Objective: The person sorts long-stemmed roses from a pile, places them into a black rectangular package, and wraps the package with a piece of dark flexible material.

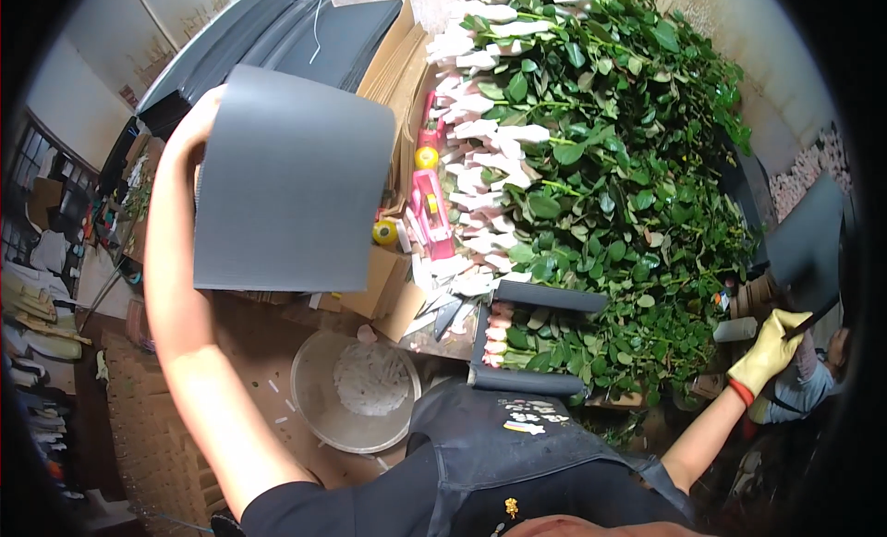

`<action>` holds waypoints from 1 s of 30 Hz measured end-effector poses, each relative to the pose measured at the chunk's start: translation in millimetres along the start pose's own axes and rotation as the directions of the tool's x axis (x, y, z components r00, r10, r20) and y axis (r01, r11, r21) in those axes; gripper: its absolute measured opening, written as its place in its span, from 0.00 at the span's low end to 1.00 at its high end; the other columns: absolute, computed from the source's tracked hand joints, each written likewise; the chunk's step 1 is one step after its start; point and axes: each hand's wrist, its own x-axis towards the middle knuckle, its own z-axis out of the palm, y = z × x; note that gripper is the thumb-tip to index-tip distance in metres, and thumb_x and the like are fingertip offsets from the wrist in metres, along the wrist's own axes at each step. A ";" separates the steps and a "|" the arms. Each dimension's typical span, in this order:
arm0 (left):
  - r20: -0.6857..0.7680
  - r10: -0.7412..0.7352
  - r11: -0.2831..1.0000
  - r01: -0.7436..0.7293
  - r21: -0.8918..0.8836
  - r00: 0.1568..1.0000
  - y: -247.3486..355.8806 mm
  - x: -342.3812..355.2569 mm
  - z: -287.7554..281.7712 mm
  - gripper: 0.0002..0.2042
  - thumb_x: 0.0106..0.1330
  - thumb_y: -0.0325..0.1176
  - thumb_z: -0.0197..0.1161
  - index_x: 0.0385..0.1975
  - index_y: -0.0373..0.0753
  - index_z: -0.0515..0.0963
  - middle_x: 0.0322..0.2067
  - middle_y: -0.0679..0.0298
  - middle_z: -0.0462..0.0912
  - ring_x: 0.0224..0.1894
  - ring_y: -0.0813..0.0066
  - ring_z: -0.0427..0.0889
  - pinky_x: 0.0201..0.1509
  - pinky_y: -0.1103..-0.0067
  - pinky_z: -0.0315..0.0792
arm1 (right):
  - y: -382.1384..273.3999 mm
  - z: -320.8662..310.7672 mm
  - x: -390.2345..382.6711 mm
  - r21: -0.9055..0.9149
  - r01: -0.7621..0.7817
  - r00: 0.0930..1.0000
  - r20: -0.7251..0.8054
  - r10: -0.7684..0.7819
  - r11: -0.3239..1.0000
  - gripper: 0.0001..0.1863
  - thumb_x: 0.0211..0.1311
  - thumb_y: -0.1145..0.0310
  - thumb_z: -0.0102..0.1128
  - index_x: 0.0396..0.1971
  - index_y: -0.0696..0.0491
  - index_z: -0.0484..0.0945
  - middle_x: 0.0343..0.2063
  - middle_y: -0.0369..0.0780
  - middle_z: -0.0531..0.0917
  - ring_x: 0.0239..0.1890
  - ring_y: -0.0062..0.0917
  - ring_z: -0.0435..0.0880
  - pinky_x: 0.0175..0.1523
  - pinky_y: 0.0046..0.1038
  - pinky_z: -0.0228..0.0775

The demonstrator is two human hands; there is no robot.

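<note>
My left hand is raised at the left and grips the edge of a dark grey sheet; most of its fingers are behind the sheet. Stretched far out to the right, my right hand, in a yellow glove, is closed on the dark lower edge of what looks like another dark sheet. Between my arms, close to my body, pink roses with leafy stems lie in a dark wrapping sheet whose sides stand up. Beyond them leafy stems are piled, their heads in white sleeves.
Pink tape dispensers and cardboard lie left of the stems. A stack of dark sheets stands at the back left. Below the table edge is a round bin with pale scraps. Another person is beyond my right hand.
</note>
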 end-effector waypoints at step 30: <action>0.692 0.263 0.873 0.139 -0.467 0.673 93.7 -116.1 155.9 0.21 0.68 0.35 0.71 0.59 0.37 0.81 0.51 0.64 0.86 0.51 0.75 0.85 0.59 0.76 0.78 | 171.2 93.7 -147.1 -0.181 -0.244 0.952 0.143 0.271 0.953 0.22 0.77 0.60 0.54 0.62 0.58 0.75 0.63 0.43 0.79 0.65 0.34 0.75 0.78 0.44 0.54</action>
